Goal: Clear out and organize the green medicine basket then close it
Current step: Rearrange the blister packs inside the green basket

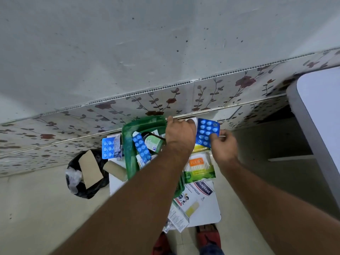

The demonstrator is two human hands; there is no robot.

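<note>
The green medicine basket (128, 142) stands open on a small white table (207, 212) against the wall. Inside it lie a blue blister strip (141, 148) and a dark bottle with a green label (153, 142). My right hand (223, 146) pinches a blue blister pack (207, 132) just right of the basket. My left hand (180, 133) reaches over the basket's far right rim, its fingers curled on something white that is mostly hidden.
A cotton swab pack (199, 166) and a plaster box (198, 194) lie on the table's right side. Another blue blister pack (108, 148) and a cardboard roll (115, 170) sit left of the basket. A black bin (86, 173) with cardboard stands on the floor.
</note>
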